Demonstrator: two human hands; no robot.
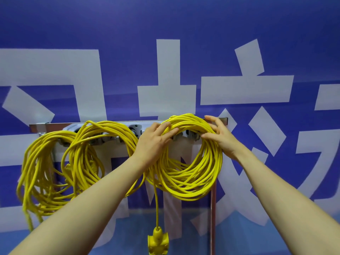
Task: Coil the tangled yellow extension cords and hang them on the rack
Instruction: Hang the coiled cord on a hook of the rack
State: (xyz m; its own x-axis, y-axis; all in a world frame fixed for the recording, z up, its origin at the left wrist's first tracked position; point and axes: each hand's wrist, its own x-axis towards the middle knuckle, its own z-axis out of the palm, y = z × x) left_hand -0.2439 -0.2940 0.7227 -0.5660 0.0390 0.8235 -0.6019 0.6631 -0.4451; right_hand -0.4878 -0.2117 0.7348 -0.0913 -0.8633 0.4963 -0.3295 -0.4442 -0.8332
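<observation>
Grip: left hand (155,139) and right hand (221,138) rest spread-fingered on coil (193,183), ten and two o'clock.
Risk: unseated loops may slide off rack (46,125).

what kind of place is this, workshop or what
Likely a staged work or demo area, not a home: a metal rack hung with coiled yellow extension cords, set against a blue banner with huge white characters.

A blue wall (184,19) bears large white characters (167,80).
</observation>
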